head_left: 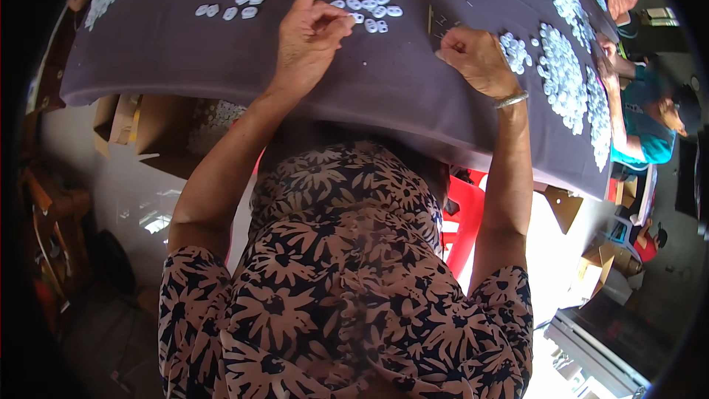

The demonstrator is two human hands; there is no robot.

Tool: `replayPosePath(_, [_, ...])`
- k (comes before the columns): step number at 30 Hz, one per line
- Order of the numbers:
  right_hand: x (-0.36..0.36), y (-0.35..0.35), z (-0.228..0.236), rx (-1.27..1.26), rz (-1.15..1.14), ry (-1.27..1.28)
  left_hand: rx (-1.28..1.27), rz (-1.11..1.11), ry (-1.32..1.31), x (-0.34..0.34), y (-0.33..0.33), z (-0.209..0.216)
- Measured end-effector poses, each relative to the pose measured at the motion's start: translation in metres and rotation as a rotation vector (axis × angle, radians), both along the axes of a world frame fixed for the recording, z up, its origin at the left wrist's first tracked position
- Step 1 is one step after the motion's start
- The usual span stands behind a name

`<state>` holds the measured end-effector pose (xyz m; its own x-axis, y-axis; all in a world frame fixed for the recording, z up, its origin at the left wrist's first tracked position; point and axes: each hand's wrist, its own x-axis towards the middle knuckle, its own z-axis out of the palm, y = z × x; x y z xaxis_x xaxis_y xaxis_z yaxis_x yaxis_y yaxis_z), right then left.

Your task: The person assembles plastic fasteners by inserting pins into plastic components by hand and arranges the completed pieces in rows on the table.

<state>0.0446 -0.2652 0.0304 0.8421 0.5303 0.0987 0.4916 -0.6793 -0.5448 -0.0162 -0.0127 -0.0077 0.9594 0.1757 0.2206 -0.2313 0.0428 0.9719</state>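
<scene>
My left hand [309, 41] is raised over the dark tablecloth, thumb and fingers pinched, the index finger arched above. At its fingertips shows a small white plastic piece [358, 18], partly covered by the fingers. Just beyond lies a loose group of similar oval white pieces [370, 4]. My right hand [476, 59], with a bracelet at the wrist, is closed in a pinch; what it holds, if anything, is too small to make out. Near those fingers lie thin metal pins [441, 21] and a narrow yellowish stick [430, 20].
Large heaps of white pieces [563, 77] cover the table's right side, with a smaller pile [513, 53] beside my right hand. Several pieces [249, 12] lie at left. A cardboard box [166, 133] stands under the table edge. A co-worker in a teal shirt [644, 114] sits at right.
</scene>
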Motion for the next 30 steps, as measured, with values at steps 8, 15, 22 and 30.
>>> replayPosePath(8, [0.0,0.043,-0.006,0.444,0.066,0.125,0.01,-0.028,-0.019,-0.001,-0.003,0.005])
replayPosePath(15, [0.012,0.073,-0.015,0.648,0.107,0.458,-0.019,-0.033,-0.005,-0.001,-0.004,0.004])
replayPosePath(22, [0.008,0.088,-0.02,0.882,0.074,0.654,0.037,-0.021,-0.004,-0.002,-0.003,0.003])
replayPosePath(30, [0.005,0.089,-0.023,0.87,0.035,0.636,0.039,-0.043,-0.005,0.0,-0.003,0.001])
